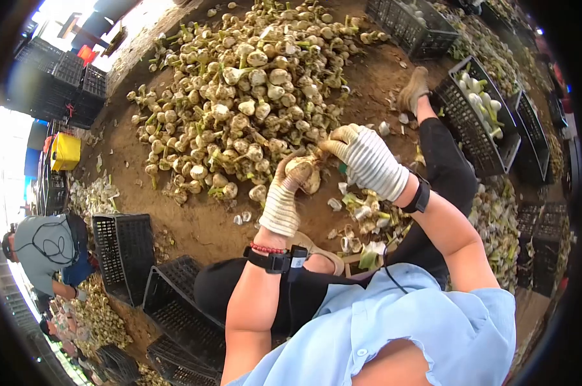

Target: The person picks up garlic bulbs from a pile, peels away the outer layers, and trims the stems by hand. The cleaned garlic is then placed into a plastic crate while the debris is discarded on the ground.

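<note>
Gripping a garlic bulb [312, 182] near the centre of the view, the gloved left hand [283, 199] had its fingers closed about it; the gloved right hand [371, 161], at 2 o'clock, bent its fingers in to the bulb's upper end, though whether they pinched anything I could not tell; pale trimmings [363, 211] lay between the legs, toward 4 o'clock, on the dirt floor [194, 225]; a broad heap of garlic [239, 109] spread beyond the hands, from 10 to 12 o'clock; black crates [120, 254] stood tilted at 8 o'clock; another crate [468, 122], at 2 o'clock, held whiter bulbs [482, 103]; farther off, a bent-over co-worker [43, 248] was between 8 and 9 o'clock; a yellow container [65, 152] stood past 9 o'clock, below stacked crates [53, 80] at 10.
</note>
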`<state>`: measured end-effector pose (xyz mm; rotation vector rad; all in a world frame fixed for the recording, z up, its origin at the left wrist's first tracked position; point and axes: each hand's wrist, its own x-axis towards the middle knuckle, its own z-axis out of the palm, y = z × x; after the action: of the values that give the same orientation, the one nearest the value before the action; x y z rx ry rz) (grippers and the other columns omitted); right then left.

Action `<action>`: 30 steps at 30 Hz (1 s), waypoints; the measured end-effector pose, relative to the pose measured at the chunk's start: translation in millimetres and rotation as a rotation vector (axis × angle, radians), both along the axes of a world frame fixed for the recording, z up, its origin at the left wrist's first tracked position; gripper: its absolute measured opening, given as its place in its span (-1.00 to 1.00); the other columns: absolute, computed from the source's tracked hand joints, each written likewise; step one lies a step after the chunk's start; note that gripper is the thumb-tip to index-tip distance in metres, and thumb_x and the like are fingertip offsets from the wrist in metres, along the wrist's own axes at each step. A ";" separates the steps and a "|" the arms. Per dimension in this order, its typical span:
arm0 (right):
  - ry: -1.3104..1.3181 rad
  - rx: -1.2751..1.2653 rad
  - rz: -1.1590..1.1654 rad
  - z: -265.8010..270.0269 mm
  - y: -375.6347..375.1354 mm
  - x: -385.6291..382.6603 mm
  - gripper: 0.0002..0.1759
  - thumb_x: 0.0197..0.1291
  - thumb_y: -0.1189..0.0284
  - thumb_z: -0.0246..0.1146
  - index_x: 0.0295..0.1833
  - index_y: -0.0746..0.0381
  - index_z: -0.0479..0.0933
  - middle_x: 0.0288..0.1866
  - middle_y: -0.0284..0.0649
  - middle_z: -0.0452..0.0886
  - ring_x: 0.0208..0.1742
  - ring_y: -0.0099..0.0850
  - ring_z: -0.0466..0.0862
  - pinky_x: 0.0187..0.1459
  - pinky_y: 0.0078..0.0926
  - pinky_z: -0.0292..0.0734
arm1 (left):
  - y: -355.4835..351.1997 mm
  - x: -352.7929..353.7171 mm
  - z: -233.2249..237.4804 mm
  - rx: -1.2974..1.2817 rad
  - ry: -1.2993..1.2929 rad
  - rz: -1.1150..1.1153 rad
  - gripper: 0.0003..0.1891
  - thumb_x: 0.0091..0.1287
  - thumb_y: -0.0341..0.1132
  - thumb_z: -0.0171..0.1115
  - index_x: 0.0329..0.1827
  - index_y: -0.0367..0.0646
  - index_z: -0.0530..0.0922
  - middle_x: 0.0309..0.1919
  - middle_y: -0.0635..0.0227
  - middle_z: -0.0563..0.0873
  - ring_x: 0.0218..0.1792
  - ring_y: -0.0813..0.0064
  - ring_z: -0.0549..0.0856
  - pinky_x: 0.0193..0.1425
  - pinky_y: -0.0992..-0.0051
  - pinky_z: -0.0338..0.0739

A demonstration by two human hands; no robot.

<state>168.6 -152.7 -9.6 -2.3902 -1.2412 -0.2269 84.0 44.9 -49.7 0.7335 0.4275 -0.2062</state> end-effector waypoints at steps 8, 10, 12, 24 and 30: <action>0.298 0.357 -0.016 26.0 -9.4 -48.0 -0.41 -0.01 0.69 0.31 0.23 0.16 0.57 -0.02 -0.08 0.55 0.04 -0.12 0.58 0.02 -0.32 0.55 | -30.7 -22.6 14.3 0.622 -0.397 0.057 -0.34 0.18 -0.44 0.54 0.27 -0.13 0.31 0.04 0.27 0.58 -0.03 0.46 0.66 0.02 0.49 0.67; 0.187 0.282 -0.009 18.2 -11.6 -44.4 -0.57 0.02 0.62 0.31 0.09 0.20 0.60 -0.11 -0.08 0.58 -0.04 -0.10 0.60 -0.03 -0.26 0.57 | -31.0 -31.1 20.2 0.664 -0.399 0.032 -0.36 0.18 -0.43 0.53 0.22 -0.14 0.30 0.03 0.29 0.56 -0.05 0.49 0.64 0.04 0.48 0.66; 0.196 0.358 -0.096 13.2 -18.4 -39.7 -0.72 0.05 0.58 0.30 -0.06 0.25 0.60 -0.19 -0.08 0.59 -0.14 -0.05 0.61 -0.11 -0.22 0.58 | -29.3 -33.6 27.8 0.401 -0.267 -0.006 -0.37 0.18 -0.41 0.55 0.22 -0.15 0.32 0.03 0.26 0.57 -0.05 0.49 0.64 0.10 0.49 0.63; 0.887 0.449 -0.327 -23.4 -85.0 -39.4 -0.41 0.44 0.24 0.20 0.44 0.32 0.32 0.21 -0.02 0.59 0.27 -0.22 0.55 0.27 -0.29 0.47 | -38.9 -28.8 20.4 0.215 -0.216 0.075 -0.35 0.16 -0.21 0.59 0.25 -0.10 0.41 0.06 0.32 0.61 0.03 0.45 0.64 0.17 0.41 0.63; 1.056 0.963 0.038 -9.8 -20.3 -52.6 -0.30 0.40 -0.08 0.19 0.33 0.31 0.47 0.11 -0.30 0.62 0.06 -0.61 0.53 0.17 -0.64 0.42 | -48.4 -27.4 26.7 0.487 -0.432 0.074 -0.33 0.12 -0.47 0.57 0.27 -0.12 0.38 0.11 0.34 0.55 0.07 0.46 0.61 0.24 0.40 0.62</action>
<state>115.9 -173.0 -19.4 -1.2773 -0.4609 0.3522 56.6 -3.5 -23.1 1.2064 0.0863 0.1343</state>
